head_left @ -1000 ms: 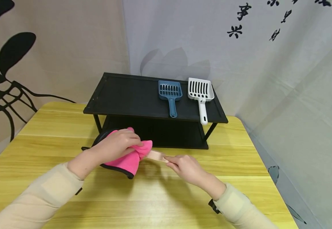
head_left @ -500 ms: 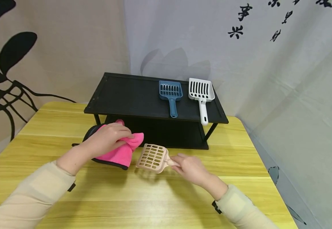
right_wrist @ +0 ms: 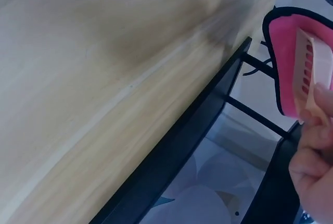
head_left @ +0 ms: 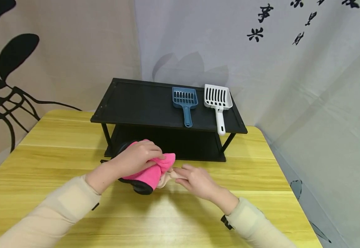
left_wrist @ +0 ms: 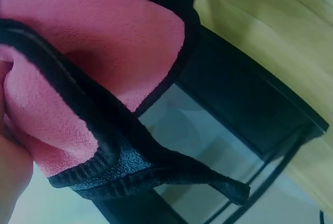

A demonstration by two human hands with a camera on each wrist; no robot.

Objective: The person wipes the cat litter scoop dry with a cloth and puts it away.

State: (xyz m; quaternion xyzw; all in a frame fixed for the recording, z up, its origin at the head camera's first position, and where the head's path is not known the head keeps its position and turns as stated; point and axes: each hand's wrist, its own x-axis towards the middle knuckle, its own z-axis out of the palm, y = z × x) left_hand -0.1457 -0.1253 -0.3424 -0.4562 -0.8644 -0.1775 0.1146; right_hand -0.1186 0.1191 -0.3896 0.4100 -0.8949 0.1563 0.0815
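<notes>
My left hand grips a pink cloth with black edging, bunched under its fingers. In the left wrist view the cloth shows its fuzzy pink face and a grey-blue back, with a black loop at one corner. My right hand holds a beige slotted litter scoop by its handle. The cloth covers most of the scoop's head in the head view. From the right wrist, the scoop's slotted head lies against the pink side of the cloth.
A black two-tier rack stands at the back of the wooden table. On its top shelf lie a blue litter scoop and a white litter scoop. A printed curtain hangs behind.
Half a second ago the cloth was pulled left and the scoop's head showed. Now my left hand has moved back right, and the cloth covers the head again.
</notes>
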